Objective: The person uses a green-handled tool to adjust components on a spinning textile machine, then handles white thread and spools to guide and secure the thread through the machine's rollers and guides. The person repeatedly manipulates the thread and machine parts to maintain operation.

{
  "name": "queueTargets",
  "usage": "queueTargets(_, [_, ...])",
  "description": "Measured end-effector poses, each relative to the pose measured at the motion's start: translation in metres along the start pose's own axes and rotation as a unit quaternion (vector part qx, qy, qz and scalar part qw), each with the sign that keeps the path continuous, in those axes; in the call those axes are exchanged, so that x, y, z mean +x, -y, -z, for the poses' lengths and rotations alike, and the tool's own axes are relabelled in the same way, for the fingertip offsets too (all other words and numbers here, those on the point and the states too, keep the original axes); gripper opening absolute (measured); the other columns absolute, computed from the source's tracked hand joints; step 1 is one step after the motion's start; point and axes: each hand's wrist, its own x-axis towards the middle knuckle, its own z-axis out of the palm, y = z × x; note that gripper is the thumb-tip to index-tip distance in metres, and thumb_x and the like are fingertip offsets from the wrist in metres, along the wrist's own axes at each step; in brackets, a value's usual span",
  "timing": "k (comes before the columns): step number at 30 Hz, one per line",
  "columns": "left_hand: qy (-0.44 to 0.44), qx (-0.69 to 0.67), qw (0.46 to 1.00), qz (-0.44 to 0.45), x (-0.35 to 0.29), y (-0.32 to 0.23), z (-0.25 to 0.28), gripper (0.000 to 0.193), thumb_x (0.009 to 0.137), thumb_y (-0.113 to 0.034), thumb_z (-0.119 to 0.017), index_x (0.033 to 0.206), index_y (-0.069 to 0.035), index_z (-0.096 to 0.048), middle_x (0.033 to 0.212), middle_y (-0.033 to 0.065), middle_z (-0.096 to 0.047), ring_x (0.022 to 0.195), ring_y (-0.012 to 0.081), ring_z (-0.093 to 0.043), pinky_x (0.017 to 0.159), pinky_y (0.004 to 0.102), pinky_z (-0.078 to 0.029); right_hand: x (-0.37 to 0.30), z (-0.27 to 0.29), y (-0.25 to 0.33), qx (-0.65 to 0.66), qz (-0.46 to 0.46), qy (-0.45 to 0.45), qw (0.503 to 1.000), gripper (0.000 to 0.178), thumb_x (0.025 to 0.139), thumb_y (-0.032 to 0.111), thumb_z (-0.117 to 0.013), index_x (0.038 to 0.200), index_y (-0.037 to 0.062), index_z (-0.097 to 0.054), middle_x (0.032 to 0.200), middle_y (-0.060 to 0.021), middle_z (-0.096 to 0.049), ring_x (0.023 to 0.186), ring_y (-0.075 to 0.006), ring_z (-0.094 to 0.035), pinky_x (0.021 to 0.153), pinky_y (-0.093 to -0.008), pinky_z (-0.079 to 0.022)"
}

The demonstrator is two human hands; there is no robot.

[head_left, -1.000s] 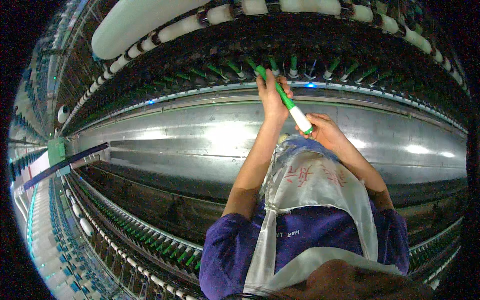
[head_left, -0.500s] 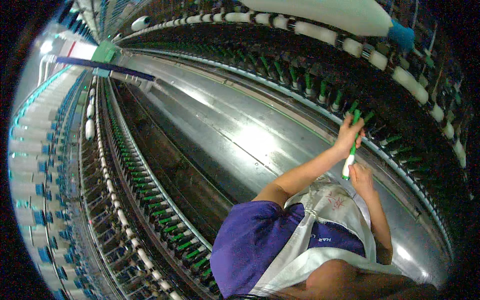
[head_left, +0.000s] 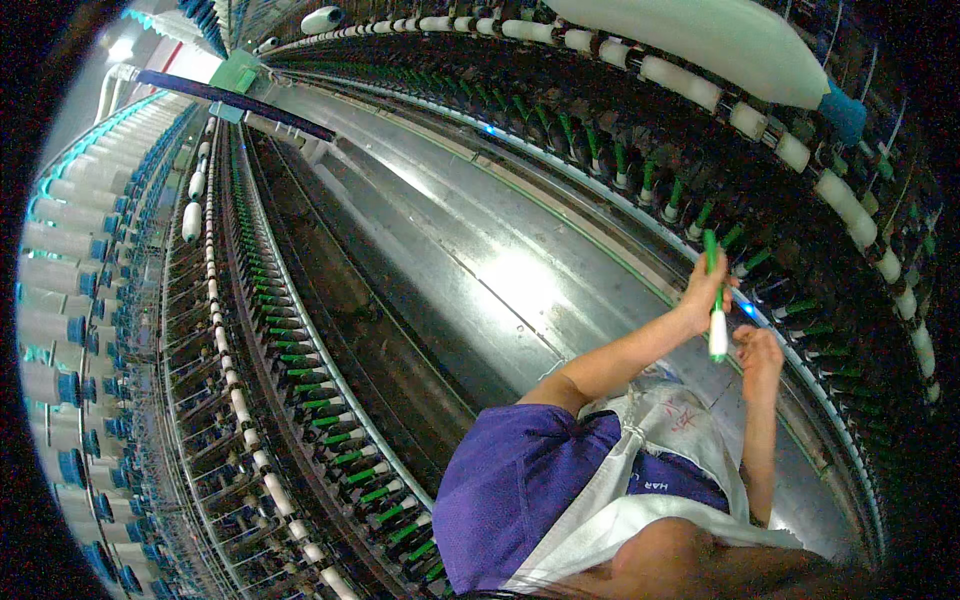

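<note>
1. Long rows of spinning machinery curve through the dim room, with a smooth, shiny grey metal surface (head_left: pixel 470 255) stretching between two of them.
2. Across the upper part runs a line of short white cylindrical rollers (head_left: pixel 680 83); above it lies a large, smooth white roll (head_left: pixel 700 42) with a blue end.
3. Below the rollers, slim upright green tubes with pale lower ends (head_left: pixel 620 165) stand spaced along a metal rail, and more green tubes (head_left: pixel 340 438) line the machine at lower left.
4. One slender green tube with a white lower section (head_left: pixel 717 335) is off the rail, held in front of it and tilted only slightly.
5. The person's left hand (head_left: pixel 703 290) closes its grip around the tube's green upper part.
6. The right hand (head_left: pixel 760 352) is just beside the white section, apart from it, fingers curled inward; whether they pinch anything thin, such as yarn, cannot be told.
7. As far as can be judged, the work on this tube is midway: it is in hand, but not seated among the others.
8. Whether a place on the rail behind the left hand stands vacant is hidden.
</note>
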Motion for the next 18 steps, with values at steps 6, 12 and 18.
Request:
queueTargets(6, [0.357, 0.396, 0.839, 0.109, -0.019, 0.022, 0.012, 0.05, 0.092, -0.054, -0.033, 0.116, -0.012, -0.047, 0.068, -0.0001, -0.049, 0.052, 0.0073, -0.045, 0.043, 0.0224, -0.038, 0.016, 0.01, 0.052, 0.024, 0.051, 0.005, 0.998, 0.016, 0.09, 0.02, -0.05, 0.082, 0.0068, -0.049, 0.067, -0.0012, -0.05, 0.054, -0.0085, -0.043, 0.044, -0.0218, -0.033])
queueTargets(12, [0.381, 0.759, 0.502, -0.164, 0.01, -0.003, 0.098, 0.045, 0.083, -0.034, -0.058, 0.122, -0.016, -0.046, 0.101, 0.0138, -0.06, 0.084, 0.0325, -0.061, 0.069, 0.041, -0.05, 0.028, 0.115, 0.023, -0.49, 0.114, -0.151, 0.851, 0.022, 0.085, 0.024, -0.053, 0.08, 0.0016, -0.055, 0.07, -0.0077, -0.057, 0.063, -0.0207, -0.055, 0.055, -0.0341, -0.041])
queueTargets(18, [0.201, 0.856, 0.417, -0.229, 0.051, -0.119, 0.225, 0.039, 0.081, -0.019, -0.061, 0.117, -0.009, -0.05, 0.085, 0.0174, -0.06, 0.079, 0.0322, -0.058, 0.067, 0.0414, -0.049, 0.017, 0.197, -0.034, -0.699, 0.294, -0.01, 0.652, 0.024, 0.082, 0.03, -0.057, 0.092, 0.01, -0.067, 0.094, -0.0171, -0.062, 0.079, -0.035, -0.06, 0.07, -0.0407, -0.049])
